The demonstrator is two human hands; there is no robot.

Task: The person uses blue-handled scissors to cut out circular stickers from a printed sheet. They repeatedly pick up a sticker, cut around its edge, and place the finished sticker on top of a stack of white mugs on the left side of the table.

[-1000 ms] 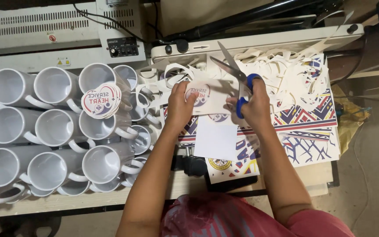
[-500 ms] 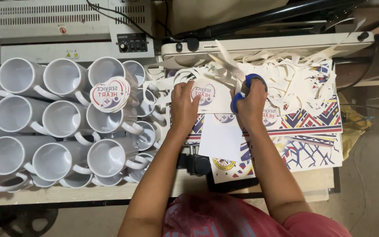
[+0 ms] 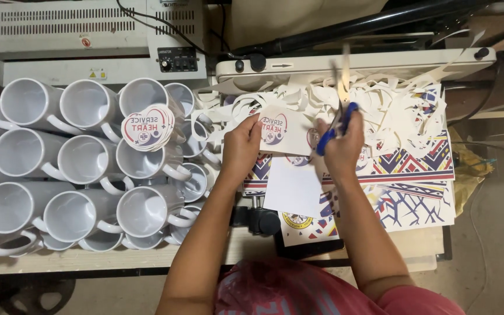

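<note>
The scissors (image 3: 341, 105) had swung from a slant to nearly upright, blades blurred and pointing away from the person, as the right hand (image 3: 340, 146), fingers closed through the blue handles, worked along the printed sheet (image 3: 284, 131). The left hand (image 3: 241, 146) pinched the sheet's left edge, above the patterned prints (image 3: 409, 169), right of the white mugs (image 3: 77, 169); a new cut looked underway.

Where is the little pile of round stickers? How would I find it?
Look at the big crowd of white mugs lying on the left of the table. Near their top right corner, one mug has a stack of round stickers resting on it. It is the only red and blue thing among the plain white mugs.
</note>
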